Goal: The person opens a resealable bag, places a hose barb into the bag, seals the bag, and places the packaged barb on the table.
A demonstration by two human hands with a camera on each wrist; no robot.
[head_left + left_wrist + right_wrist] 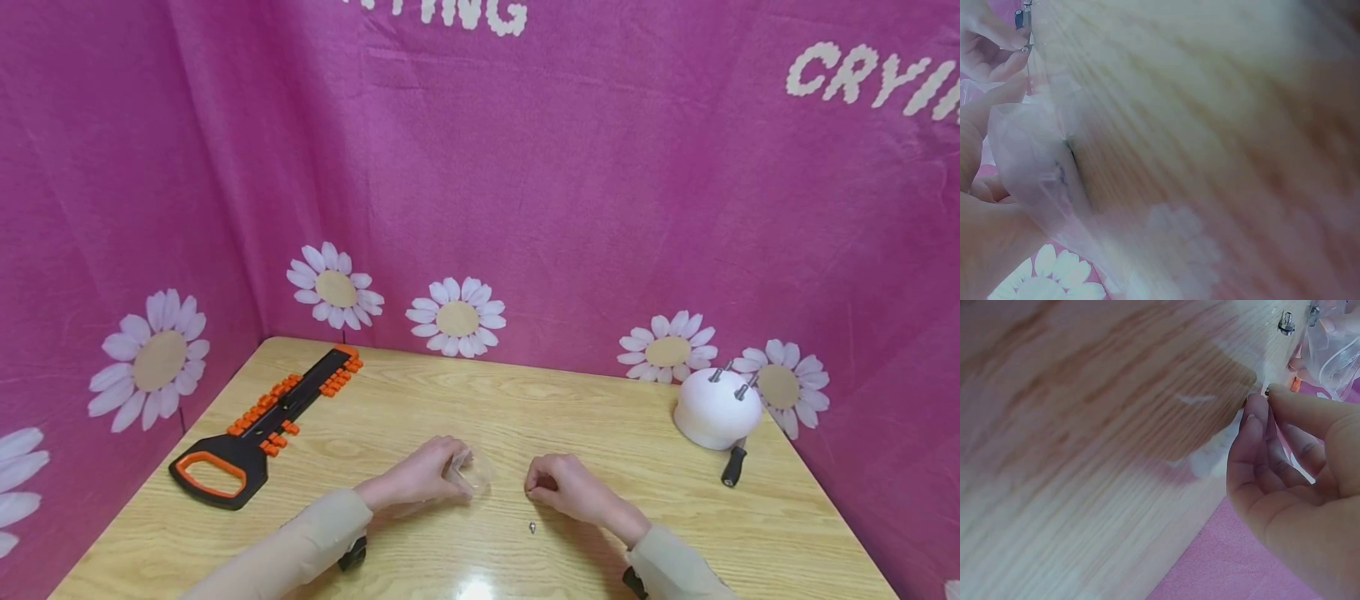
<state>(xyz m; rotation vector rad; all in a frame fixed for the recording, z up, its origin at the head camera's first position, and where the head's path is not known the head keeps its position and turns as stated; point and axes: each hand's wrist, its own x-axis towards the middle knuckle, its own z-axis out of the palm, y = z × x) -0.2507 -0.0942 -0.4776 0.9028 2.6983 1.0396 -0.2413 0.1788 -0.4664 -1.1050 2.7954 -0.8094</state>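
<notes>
My left hand (431, 473) grips a crumpled clear plastic bag (472, 471) just above the table, left of the middle. In the left wrist view the bag (1035, 162) spreads out from between thumb and fingers. My right hand (570, 487) is curled a short way to the right, thumb against fingertips. Seen from the right wrist, it pinches a tiny dark metal piece (1267, 392), mostly hidden by the fingertips. A small silver metal fitting (532, 527) with a narrow tip stands on the wood below the right hand.
A long black rack with orange clips and a looped handle (217, 471) lies at the left. At the back right sits a white rounded block (716, 412) with two metal posts, a black handle (734, 467) in front of it. Pink cloth (525, 183) hangs behind the wooden table (480, 392).
</notes>
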